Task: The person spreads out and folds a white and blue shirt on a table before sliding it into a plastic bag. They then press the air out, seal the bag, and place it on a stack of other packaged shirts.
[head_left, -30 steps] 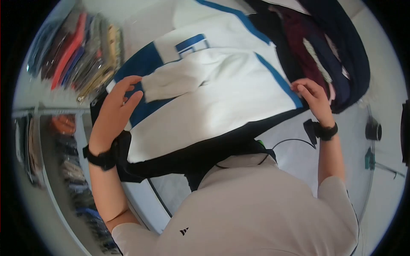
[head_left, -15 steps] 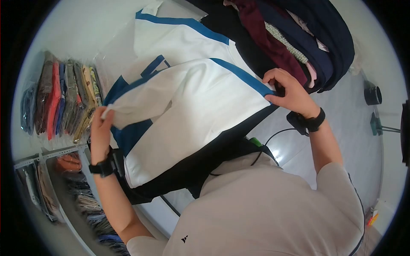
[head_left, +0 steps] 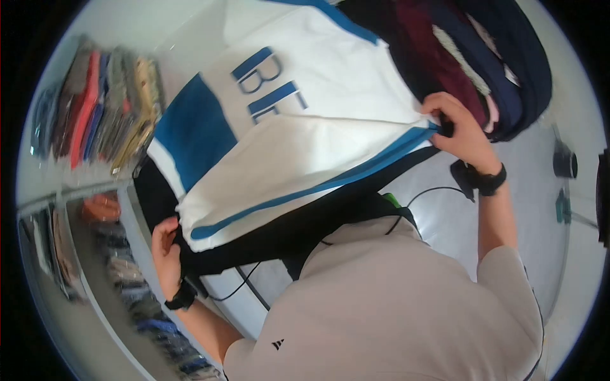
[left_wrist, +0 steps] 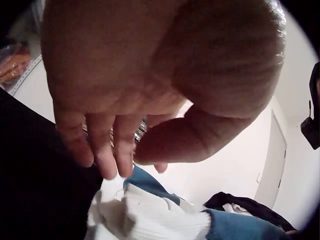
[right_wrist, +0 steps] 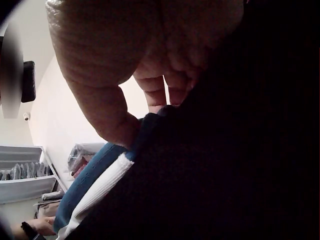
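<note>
A white sweatshirt [head_left: 305,149] with blue panels and blue lettering lies spread on black cloth. One sleeve [head_left: 273,200], with a blue stripe along it, stretches across the near side. My right hand [head_left: 467,133] pinches the blue-striped fabric at the sweatshirt's right end; the right wrist view has the thumb and fingertips closed on that blue edge [right_wrist: 92,175]. Beside the sleeve's left end is my left hand [head_left: 167,257], its fingers loosely bent. In the left wrist view those fingers [left_wrist: 104,150] hang just over the white ribbed cuff [left_wrist: 150,212], holding nothing.
Dark and maroon garments [head_left: 483,70] are heaped at the far right. Bagged folded clothes [head_left: 101,105] stand in a row at the left, above a shelf [head_left: 82,279] of more packed clothes. The black cloth [head_left: 254,244] shows along the near edge. A cable [head_left: 438,188] trails from the right wrist.
My left hand has let go of the sleeve end and moved down towards me. The sleeve now lies along the near side, uncovering more lettering. My right hand still pinches the right end.
</note>
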The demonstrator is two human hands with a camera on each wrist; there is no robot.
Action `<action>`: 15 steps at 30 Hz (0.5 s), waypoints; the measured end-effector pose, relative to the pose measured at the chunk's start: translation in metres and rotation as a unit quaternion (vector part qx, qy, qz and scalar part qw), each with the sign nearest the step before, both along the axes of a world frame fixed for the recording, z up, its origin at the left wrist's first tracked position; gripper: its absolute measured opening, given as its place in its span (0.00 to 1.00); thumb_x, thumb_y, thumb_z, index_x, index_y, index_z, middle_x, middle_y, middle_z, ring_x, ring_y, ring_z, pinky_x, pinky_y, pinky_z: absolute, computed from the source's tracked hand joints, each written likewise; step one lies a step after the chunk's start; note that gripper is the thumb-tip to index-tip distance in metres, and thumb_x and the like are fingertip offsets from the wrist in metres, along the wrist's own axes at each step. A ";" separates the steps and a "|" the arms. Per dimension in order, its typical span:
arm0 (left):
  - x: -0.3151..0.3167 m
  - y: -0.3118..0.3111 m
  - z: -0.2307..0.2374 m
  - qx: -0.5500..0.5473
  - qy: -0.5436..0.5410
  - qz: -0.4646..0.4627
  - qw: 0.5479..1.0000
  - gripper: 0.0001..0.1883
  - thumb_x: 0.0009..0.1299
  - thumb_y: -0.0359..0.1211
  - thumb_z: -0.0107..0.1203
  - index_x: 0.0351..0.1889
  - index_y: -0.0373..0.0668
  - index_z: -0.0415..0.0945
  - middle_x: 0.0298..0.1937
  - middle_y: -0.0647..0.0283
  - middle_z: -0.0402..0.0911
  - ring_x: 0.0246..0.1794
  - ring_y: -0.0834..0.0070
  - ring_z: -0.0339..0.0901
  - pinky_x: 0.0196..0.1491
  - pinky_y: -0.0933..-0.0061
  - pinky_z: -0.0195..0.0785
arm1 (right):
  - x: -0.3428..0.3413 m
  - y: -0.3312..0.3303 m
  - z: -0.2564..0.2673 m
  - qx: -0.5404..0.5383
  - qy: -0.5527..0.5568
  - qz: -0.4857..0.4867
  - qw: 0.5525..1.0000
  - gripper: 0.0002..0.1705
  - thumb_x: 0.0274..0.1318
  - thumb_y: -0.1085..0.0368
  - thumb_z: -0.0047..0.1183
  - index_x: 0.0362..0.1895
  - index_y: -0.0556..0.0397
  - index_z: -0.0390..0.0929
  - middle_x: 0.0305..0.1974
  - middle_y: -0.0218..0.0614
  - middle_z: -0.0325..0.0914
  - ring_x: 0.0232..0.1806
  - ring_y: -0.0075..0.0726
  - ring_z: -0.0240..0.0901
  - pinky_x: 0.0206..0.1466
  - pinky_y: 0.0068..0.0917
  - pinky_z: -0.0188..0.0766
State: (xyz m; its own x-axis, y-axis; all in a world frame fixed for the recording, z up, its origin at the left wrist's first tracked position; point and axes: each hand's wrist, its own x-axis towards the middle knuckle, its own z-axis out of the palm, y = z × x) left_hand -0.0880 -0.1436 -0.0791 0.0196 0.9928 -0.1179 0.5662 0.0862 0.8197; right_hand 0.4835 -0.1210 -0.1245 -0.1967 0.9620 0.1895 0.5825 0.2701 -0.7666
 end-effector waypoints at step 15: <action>0.051 -0.001 0.024 0.092 0.258 -0.184 0.944 0.19 0.50 0.20 0.59 0.41 0.42 0.75 0.39 0.59 0.71 0.44 0.59 0.68 0.48 0.67 0.63 | -0.005 0.001 -0.005 -0.018 0.000 -0.006 1.000 0.22 0.32 0.78 0.47 0.40 0.54 0.70 0.43 0.34 0.66 0.45 0.31 0.62 0.52 0.21 0.56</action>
